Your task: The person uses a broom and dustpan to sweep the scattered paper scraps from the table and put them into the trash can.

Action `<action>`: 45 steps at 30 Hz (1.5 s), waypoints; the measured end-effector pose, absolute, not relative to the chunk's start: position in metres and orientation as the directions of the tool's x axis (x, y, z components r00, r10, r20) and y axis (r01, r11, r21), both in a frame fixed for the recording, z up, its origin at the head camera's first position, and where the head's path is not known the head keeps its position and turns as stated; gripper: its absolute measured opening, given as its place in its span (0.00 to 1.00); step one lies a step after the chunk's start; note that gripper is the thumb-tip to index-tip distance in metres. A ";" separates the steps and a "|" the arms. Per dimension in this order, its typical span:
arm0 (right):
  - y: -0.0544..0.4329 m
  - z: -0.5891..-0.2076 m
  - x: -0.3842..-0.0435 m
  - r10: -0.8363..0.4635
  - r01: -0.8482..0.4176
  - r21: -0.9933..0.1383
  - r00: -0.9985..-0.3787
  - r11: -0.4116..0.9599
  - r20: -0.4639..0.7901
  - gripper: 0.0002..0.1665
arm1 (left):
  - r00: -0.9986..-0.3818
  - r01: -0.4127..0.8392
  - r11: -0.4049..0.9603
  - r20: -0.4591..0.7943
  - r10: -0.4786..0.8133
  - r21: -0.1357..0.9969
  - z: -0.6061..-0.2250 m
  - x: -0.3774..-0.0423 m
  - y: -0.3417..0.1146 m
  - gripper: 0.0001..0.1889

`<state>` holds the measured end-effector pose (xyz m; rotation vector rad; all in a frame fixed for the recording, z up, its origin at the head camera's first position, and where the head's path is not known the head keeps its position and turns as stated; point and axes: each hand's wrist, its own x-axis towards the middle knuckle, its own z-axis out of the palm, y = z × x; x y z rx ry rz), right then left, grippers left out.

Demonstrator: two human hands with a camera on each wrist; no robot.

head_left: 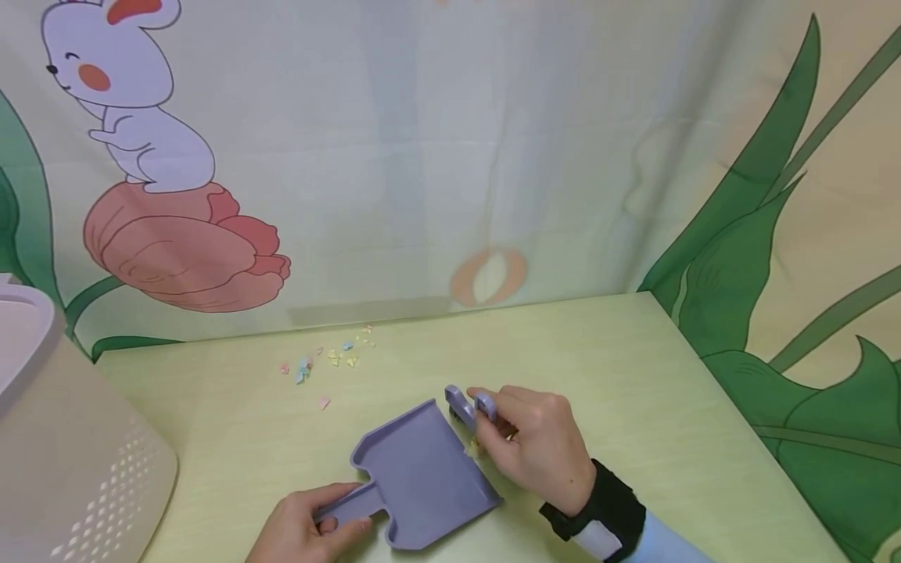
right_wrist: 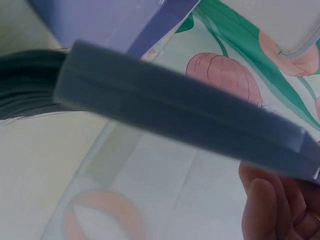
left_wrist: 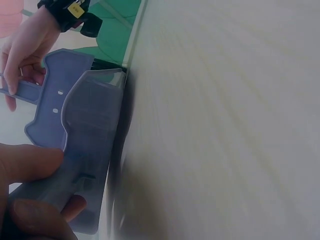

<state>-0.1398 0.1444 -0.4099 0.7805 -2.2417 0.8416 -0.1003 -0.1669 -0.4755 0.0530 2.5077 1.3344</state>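
Note:
In the head view a purple dustpan (head_left: 429, 477) lies low over the table, its wide edge toward the right. My left hand (head_left: 299, 528) grips its handle, thumb and fingers on either side. My right hand (head_left: 538, 446) holds a small purple brush (head_left: 461, 407) just beyond that wide edge. Dark bristles (right_wrist: 30, 82) show at the brush head in the right wrist view. A bit of yellow scrap (head_left: 473, 448) sits between the dustpan's edge and the right fingers. From the left wrist, the brush (left_wrist: 65, 75) appears upright behind the pan.
Several small pink, blue and yellow scraps (head_left: 304, 370) are scattered on the pale table (head_left: 598, 360) toward the back left. A light basket (head_left: 84, 438) with a perforated side stands at the left. Behind the table hangs a printed curtain (head_left: 394, 156).

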 end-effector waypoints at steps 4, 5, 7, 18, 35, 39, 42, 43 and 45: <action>0.141 -0.409 -0.137 -0.306 -0.714 -0.381 -0.632 0.588 0.712 0.05 | -0.954 -0.106 0.567 -0.245 0.174 0.817 -0.475 -0.100 -0.166 0.25; 0.141 -0.408 -0.136 -0.307 -0.717 -0.386 -0.632 0.581 0.712 0.04 | -0.954 -0.105 0.567 -0.245 0.175 0.817 -0.474 -0.100 -0.166 0.25; 0.139 -0.408 -0.134 -0.304 -0.719 -0.393 -0.632 0.573 0.713 0.04 | -0.954 -0.095 0.566 -0.238 0.184 0.819 -0.475 -0.100 -0.166 0.26; 0.149 -0.393 -0.137 -0.191 -0.727 -0.487 -0.631 0.485 0.752 0.14 | -0.951 -0.095 0.574 -0.245 0.189 0.813 -0.477 -0.101 -0.166 0.26; 0.156 -0.405 -0.147 -0.298 -0.669 -0.269 -0.605 0.693 0.738 0.10 | -0.954 -0.084 0.572 -0.231 0.190 0.816 -0.477 -0.099 -0.164 0.25; 0.150 -0.405 -0.145 -0.297 -0.677 -0.330 -0.636 0.658 0.712 0.04 | -0.954 -0.092 0.576 -0.238 0.183 0.812 -0.477 -0.099 -0.163 0.25; 0.148 -0.404 -0.142 -0.290 -0.687 -0.385 -0.653 0.617 0.700 0.13 | -0.954 -0.099 0.585 -0.244 0.175 0.805 -0.477 -0.099 -0.164 0.25; 0.147 -0.404 -0.142 -0.285 -0.686 -0.406 -0.661 0.603 0.694 0.17 | -0.954 -0.101 0.587 -0.247 0.173 0.803 -0.477 -0.099 -0.164 0.25; 0.147 -0.403 -0.142 -0.276 -0.695 -0.454 -0.671 0.557 0.688 0.20 | -0.952 -0.112 0.589 -0.257 0.168 0.800 -0.476 -0.100 -0.164 0.26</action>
